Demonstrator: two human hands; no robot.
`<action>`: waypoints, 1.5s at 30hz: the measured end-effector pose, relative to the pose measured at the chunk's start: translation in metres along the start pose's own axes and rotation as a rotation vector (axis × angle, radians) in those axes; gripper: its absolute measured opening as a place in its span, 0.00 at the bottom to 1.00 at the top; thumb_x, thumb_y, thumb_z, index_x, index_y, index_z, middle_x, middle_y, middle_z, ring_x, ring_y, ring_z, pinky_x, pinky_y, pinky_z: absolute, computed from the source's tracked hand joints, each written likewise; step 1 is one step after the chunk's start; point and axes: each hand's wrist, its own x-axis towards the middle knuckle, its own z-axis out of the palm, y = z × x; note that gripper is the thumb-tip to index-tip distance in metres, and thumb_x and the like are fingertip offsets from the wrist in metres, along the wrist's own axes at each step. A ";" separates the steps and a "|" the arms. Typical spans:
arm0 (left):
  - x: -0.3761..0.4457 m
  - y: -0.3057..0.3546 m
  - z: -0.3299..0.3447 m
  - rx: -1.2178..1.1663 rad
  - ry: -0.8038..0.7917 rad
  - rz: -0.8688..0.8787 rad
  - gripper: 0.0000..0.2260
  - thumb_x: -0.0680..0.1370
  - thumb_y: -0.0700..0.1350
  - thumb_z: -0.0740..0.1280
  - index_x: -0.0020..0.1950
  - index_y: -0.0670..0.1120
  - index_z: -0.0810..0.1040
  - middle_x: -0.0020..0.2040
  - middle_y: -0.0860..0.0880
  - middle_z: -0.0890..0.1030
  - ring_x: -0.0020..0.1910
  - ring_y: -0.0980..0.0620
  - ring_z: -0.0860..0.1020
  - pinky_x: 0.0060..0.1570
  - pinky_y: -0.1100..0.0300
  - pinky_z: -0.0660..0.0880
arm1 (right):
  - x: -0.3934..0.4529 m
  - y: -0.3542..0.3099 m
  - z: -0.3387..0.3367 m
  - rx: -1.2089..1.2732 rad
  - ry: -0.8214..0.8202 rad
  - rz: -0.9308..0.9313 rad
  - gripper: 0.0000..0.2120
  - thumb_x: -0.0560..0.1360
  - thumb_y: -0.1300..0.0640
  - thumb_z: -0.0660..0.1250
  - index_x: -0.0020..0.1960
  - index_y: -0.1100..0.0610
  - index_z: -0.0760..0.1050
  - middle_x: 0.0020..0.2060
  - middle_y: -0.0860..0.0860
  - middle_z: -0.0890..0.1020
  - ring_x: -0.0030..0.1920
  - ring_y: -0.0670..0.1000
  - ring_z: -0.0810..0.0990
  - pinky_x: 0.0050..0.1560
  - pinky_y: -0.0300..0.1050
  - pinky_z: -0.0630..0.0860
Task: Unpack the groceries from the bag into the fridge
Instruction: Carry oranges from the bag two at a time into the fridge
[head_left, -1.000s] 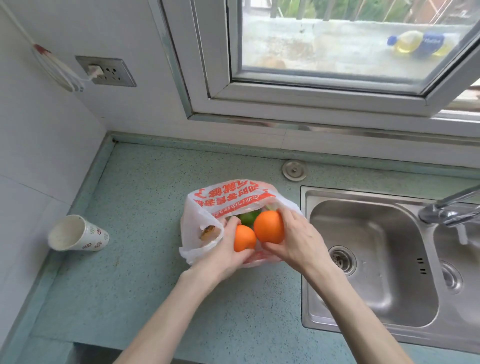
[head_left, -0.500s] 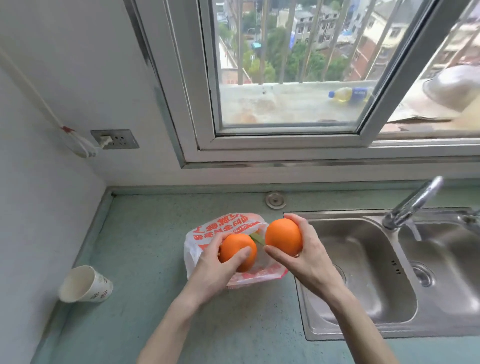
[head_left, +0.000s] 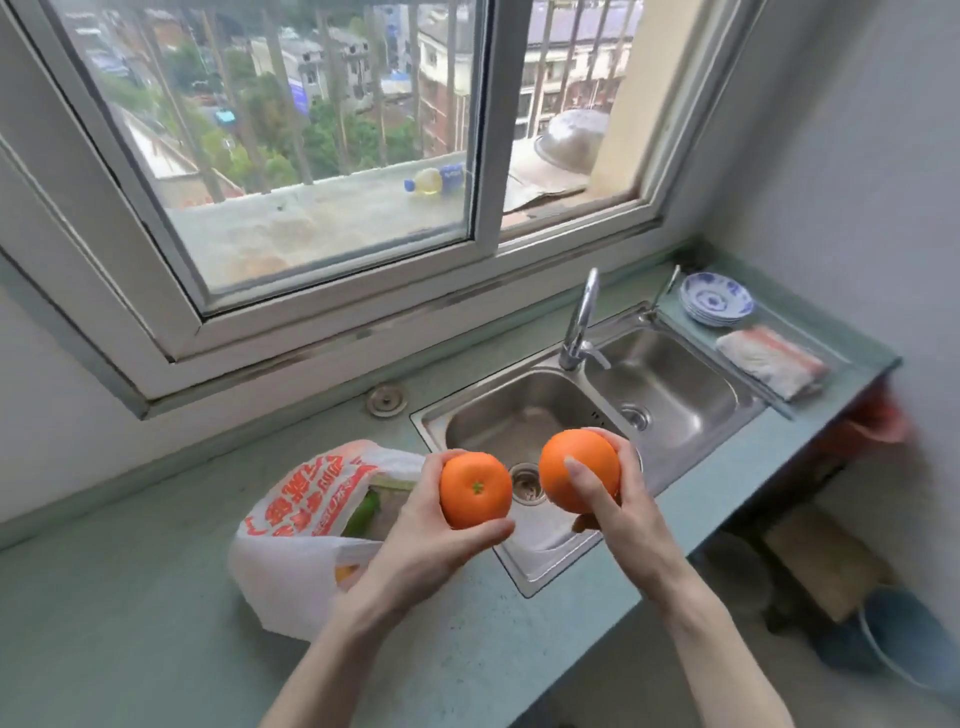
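Two oranges lifted clear of the plastic grocery bag, held above the front of the double sink, likely gathered one per hand so both go to the fridge in a single trip. No fridge in view. Left hand cups the smaller orange, thumb curled beneath it, fingers wrapped behind. Right hand wraps the larger orange, forefinger laid across its face. Bag sits slumped left of the sink, mouth open, something green inside.
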 end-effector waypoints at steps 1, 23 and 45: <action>0.001 0.003 0.008 0.020 -0.025 0.017 0.30 0.69 0.49 0.83 0.64 0.61 0.71 0.56 0.55 0.81 0.50 0.64 0.80 0.47 0.72 0.76 | -0.006 0.002 -0.008 0.004 0.034 -0.003 0.30 0.67 0.28 0.68 0.66 0.32 0.67 0.62 0.46 0.77 0.50 0.44 0.84 0.45 0.43 0.82; -0.043 0.089 0.291 0.214 -0.372 0.458 0.28 0.63 0.59 0.78 0.61 0.56 0.75 0.55 0.59 0.76 0.54 0.63 0.77 0.52 0.65 0.74 | -0.213 0.052 -0.240 0.091 0.666 0.012 0.41 0.69 0.65 0.81 0.71 0.36 0.67 0.65 0.50 0.75 0.51 0.52 0.85 0.40 0.46 0.83; -0.232 0.148 0.644 0.218 -0.877 0.709 0.24 0.67 0.59 0.77 0.60 0.63 0.73 0.56 0.59 0.78 0.56 0.60 0.78 0.52 0.59 0.78 | -0.493 0.129 -0.476 0.382 1.163 0.016 0.16 0.79 0.36 0.64 0.66 0.34 0.69 0.67 0.50 0.75 0.53 0.58 0.87 0.41 0.53 0.83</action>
